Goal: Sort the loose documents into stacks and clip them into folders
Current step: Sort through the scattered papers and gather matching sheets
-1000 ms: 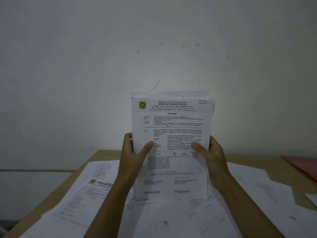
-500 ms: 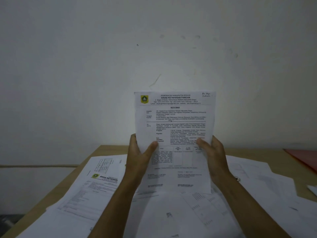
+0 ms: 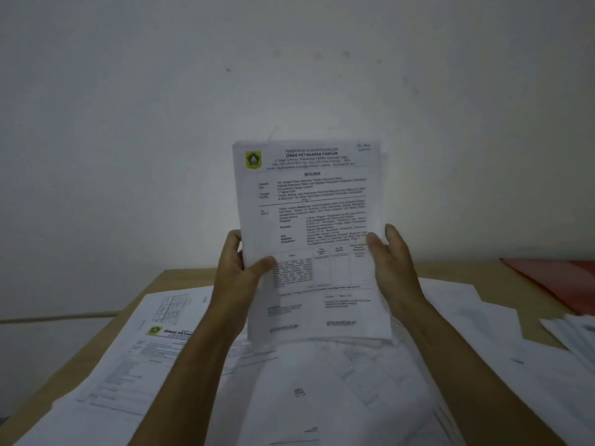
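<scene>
I hold a stack of white printed documents (image 3: 309, 220) upright above the table, its top sheet bearing a yellow-green crest and a letterhead. My left hand (image 3: 238, 268) grips the stack's left edge, thumb across the front. My right hand (image 3: 391, 265) holds the right edge, thumb on the front and fingers behind. The stack's lower edge hangs just above the loose papers (image 3: 322, 391) spread over the wooden table (image 3: 180, 275). A red folder (image 3: 557, 278) lies at the far right.
More loose sheets with the same letterhead (image 3: 135, 349) cover the table's left side. A fanned pile of papers (image 3: 576, 333) sits at the right edge below the red folder. A plain white wall stands right behind the table.
The stack has tilted slightly, its top leaning left, and the image has blurred. Both hands keep the same hold on its edges.
</scene>
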